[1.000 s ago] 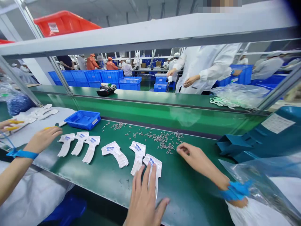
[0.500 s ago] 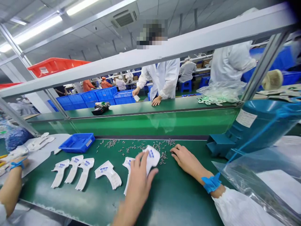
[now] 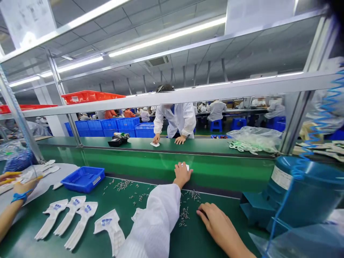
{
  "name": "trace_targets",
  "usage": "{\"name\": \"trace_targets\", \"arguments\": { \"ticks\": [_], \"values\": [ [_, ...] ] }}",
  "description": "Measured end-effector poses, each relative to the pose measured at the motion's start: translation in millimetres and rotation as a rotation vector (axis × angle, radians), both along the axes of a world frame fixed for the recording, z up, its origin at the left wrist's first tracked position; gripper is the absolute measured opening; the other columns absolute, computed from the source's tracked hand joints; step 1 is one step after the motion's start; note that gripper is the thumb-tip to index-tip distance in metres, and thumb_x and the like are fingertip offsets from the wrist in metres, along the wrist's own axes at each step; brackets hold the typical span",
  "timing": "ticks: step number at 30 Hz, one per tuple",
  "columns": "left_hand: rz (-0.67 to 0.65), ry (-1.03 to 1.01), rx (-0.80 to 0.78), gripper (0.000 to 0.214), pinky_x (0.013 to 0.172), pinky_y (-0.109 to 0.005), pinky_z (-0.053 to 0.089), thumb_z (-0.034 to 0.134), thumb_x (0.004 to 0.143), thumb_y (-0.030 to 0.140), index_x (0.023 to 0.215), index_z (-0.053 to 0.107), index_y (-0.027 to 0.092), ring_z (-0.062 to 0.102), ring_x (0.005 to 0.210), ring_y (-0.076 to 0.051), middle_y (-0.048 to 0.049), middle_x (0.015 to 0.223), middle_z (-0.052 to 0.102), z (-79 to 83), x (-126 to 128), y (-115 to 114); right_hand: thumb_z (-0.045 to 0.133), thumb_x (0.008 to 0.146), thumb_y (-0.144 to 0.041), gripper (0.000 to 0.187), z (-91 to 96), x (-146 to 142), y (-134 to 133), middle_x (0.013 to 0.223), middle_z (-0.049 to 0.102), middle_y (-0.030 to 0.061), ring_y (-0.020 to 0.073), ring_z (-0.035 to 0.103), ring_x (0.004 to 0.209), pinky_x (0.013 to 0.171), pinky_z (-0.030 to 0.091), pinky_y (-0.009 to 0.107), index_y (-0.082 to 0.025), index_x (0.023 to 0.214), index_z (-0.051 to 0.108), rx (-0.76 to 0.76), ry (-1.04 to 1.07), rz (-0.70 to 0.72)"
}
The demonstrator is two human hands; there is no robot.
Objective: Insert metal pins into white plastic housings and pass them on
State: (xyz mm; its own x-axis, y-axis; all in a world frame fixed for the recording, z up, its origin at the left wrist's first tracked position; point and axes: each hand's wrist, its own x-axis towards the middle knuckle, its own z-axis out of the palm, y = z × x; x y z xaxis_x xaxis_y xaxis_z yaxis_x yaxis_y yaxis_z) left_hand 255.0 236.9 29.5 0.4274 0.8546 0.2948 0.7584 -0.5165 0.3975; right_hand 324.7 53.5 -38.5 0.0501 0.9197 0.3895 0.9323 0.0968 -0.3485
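Four white shells, each with blue detail at the wider end, lie fully or nearly fully in view on the green bench; a fifth shell is partly covered by the left sleeve. Left hand: extended over the green strip behind the bench, with a white piece showing at the fingers; whether the piece is gripped or released cannot be told. Right hand: low over the bench, fingers loosely curled, just beside loose small metal parts; whether it holds one cannot be told. A blue tray stands beyond the left-hand shells. Status, as judged: partway. One piece is at the strip; the bench shells are not there, and many metal parts lie unused. Completed quantity: not determinable from this view
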Motion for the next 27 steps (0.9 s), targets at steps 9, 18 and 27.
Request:
{"name": "trace_targets", "arguments": {
  "ticks": [9, 18, 27],
  "values": [
    [-0.476, -0.179, -0.184, 0.044, 0.095, -0.035, 0.05, 0.061, 0.094, 0.029, 0.136, 0.05, 0.025, 0.062, 0.111, -0.02, -0.0056, 0.121, 0.066, 20.6, -89.3, -74.9, 0.069, 0.074, -0.046, 0.034, 25.2, 10.3, 8.6, 0.087, 0.074, 0.0068, 0.0223, 0.066, 0.078, 0.066, 0.048, 0.031, -0.019, 0.093, 0.074, -0.144, 1.025, -0.023],
    [-0.367, -0.438, -0.289, 0.03, 0.08, -0.03, 0.049, 0.062, 0.09, 0.027, 0.119, 0.058, 0.023, 0.067, 0.092, -0.019, -0.0011, 0.097, 0.073, -8.6, -117.1, -131.7, 0.087, 0.058, -0.045, 0.044, 36.7, -17.8, -5.3, 0.078, 0.068, 0.0015, 0.0128, 0.059, 0.07, 0.062, 0.045, 0.023, -0.018, 0.09, 0.073, -0.27, 1.479, 0.076],
    [-0.321, -0.549, -0.38, 0.036, 0.079, -0.03, 0.048, 0.059, 0.088, 0.022, 0.124, 0.052, 0.024, 0.067, 0.086, -0.018, -0.0004, 0.093, 0.072, -14.9, -119.8, -132.3, 0.077, 0.073, -0.048, 0.037, 30.2, -25.7, -5.2, 0.087, 0.068, 0.0048, 0.0181, 0.063, 0.079, 0.075, 0.053, 0.032, -0.019, 0.092, 0.065, -0.002, 1.029, 0.087]
  ]
}}
